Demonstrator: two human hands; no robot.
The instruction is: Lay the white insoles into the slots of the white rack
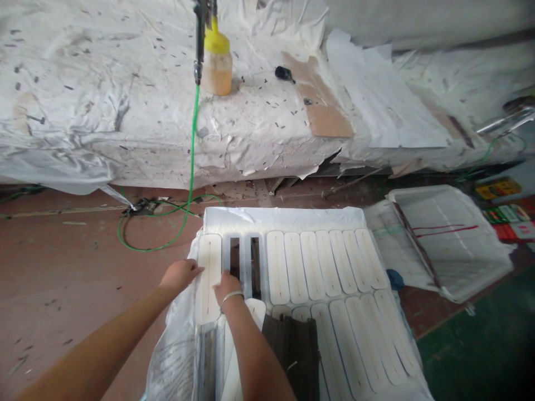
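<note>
A white oblong piece (209, 284) with rounded ends lies at the left end of the upper row on a white-covered stand (284, 218). My left hand (181, 274) pinches its left edge, and my right hand (229, 287), with a bracelet at the wrist, is closed at its right edge. Two open slots (255, 267) show just right of it. Similar white pieces (295, 267) fill the rest of the upper row. A loose white piece (234, 356) lies slanted under my right forearm, beside a stack of dark pieces (297, 351).
Behind the stand runs a bench (159, 122) draped in stained white sheeting. It holds a yellow-capped bottle (218, 69) and cardboard (321, 106). A green hose (193, 150) hangs to the floor. A white crate (460, 239) stands at the right.
</note>
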